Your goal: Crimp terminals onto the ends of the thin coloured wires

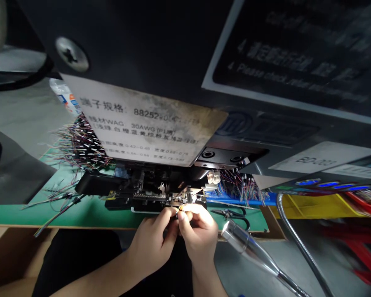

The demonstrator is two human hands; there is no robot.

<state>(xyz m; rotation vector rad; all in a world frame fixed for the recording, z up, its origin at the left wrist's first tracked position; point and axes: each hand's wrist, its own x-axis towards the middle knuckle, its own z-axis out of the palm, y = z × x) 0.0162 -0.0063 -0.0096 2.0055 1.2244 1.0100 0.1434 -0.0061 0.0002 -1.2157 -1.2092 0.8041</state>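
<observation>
Close together below the terminal crimping machine (pixel 188 197), my two hands meet at their fingertips. My left hand (pixel 153 239) is closed in a pinch of thumb and forefinger, with a small dark piece between the tips. From the other side my right hand (pixel 200 231) pinches too, its thumb and forefinger around a thin yellow-orange wire (pixel 181 208). The fingers cover most of the wire. Bright lamp light falls on the small metal tooling just beyond the fingertips.
A gooseneck lamp (pixel 250 251) reaches in from the right. Black-handled scissors (pixel 235 214) lie on the green mat (pixel 95 216). Bundled wires (pixel 80 144) are piled at left, with loose cables (pixel 60 212) nearer; more wires (pixel 244 185) lie behind right. The machine's dark housing (pixel 142 41) overhangs everything.
</observation>
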